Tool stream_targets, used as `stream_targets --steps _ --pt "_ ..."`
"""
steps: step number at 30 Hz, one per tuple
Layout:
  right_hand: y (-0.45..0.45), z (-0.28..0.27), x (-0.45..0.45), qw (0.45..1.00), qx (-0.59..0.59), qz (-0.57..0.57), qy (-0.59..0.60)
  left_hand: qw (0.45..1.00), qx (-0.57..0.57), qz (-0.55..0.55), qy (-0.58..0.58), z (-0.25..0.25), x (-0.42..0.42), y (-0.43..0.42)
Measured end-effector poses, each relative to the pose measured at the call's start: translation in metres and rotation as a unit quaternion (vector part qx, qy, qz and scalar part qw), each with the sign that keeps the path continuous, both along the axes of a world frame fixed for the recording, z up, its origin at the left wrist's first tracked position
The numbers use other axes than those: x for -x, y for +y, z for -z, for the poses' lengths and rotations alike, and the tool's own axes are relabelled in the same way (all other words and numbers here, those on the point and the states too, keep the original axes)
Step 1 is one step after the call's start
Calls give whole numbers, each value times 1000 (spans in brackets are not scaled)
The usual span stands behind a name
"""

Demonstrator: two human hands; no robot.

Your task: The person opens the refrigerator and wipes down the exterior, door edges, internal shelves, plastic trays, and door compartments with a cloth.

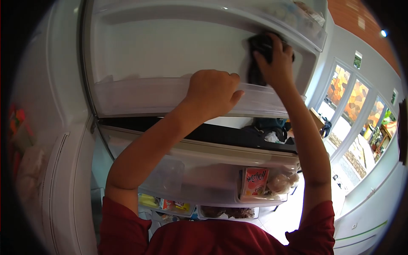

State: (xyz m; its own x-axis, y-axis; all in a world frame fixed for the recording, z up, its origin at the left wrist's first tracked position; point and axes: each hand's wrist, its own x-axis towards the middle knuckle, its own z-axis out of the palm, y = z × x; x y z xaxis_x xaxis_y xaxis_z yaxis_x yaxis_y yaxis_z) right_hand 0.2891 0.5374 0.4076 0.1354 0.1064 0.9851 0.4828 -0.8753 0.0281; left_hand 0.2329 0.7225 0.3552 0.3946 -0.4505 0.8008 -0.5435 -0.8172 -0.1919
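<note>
My right hand [278, 63] holds a dark cloth [258, 51] against the inner panel [178, 49] of an open fridge door, toward the panel's right side. The cloth hangs down behind the edge of a clear door shelf [140, 95]. My left hand [214, 91] is at that shelf's front edge, its fingers curled over the rim with the thumb pointing right. What lies under the left fingers is hidden.
Above is another door shelf [310, 36] with items in it. Below, a second open door holds a red Nutrijell packet [255, 182] and a knotted plastic bag [280, 182]. Glass doors [355, 91] stand at the right.
</note>
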Motion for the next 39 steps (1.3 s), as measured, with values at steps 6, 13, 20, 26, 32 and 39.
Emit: stream_targets --steps 6,13,20,26,32,39 --pt "80 -24 5 963 205 -176 -18 1000 -7 -13 -1 -1 -3 0" --pt "169 -43 13 912 339 -229 -27 999 -12 -26 -28 4 -3 1" --pt "249 -43 21 903 336 -259 -66 996 68 44 -27 5 -1 -1" --pt "244 -33 21 871 401 -281 -35 997 54 47 14 6 -9 0" --pt "212 -32 27 813 523 -231 113 994 34 72 -79 9 -5 10" --pt "109 -42 10 837 477 -215 158 997 2 28 -70 7 -7 8"
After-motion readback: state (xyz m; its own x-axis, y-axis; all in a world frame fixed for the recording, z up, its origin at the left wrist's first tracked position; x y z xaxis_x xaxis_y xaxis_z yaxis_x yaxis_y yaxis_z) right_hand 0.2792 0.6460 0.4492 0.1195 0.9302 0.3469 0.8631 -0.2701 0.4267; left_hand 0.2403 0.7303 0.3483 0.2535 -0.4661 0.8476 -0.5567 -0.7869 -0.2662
